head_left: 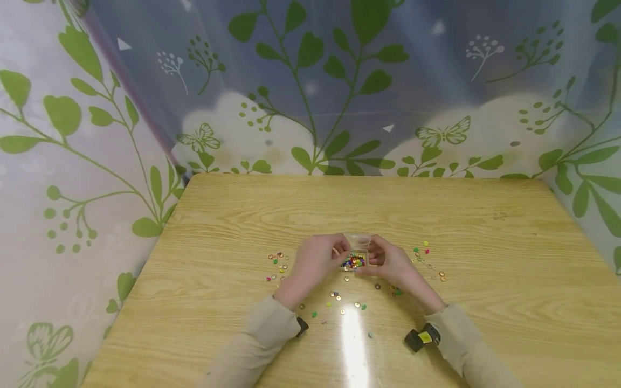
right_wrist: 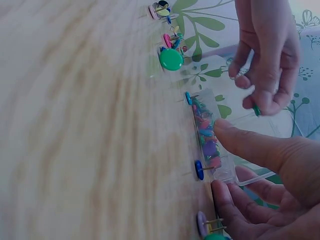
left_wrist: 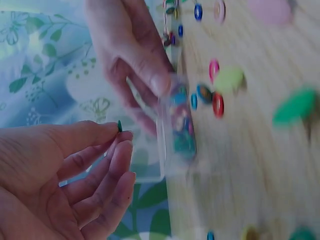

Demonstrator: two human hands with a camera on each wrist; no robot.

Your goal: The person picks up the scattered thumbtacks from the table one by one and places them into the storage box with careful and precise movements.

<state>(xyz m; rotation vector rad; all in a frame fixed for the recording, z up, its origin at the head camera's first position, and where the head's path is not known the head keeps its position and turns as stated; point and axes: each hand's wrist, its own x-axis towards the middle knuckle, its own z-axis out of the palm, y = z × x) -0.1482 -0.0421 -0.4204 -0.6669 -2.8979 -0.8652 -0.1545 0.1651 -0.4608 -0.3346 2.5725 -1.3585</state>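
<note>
A small clear plastic box (head_left: 367, 257) stands on the table with its hinged lid (head_left: 358, 240) raised at the far side. Many colored thumbtacks (right_wrist: 207, 132) fill it. My right hand (head_left: 394, 265) holds the box at its right end, thumb on the near rim and fingers round the side. Between thumb and fingertips, my left hand (head_left: 316, 261) pinches a green thumbtack (left_wrist: 120, 127) just above and left of the box. That thumbtack shows beside the lid in the right wrist view, apart from the box.
Loose thumbtacks lie scattered on the wooden table (head_left: 233, 215): a left cluster (head_left: 275, 258), a right cluster (head_left: 427, 264), and several near ones (head_left: 338, 297). Some rest points up. A leaf-patterned curtain (head_left: 310, 81) hangs behind the table and along its sides.
</note>
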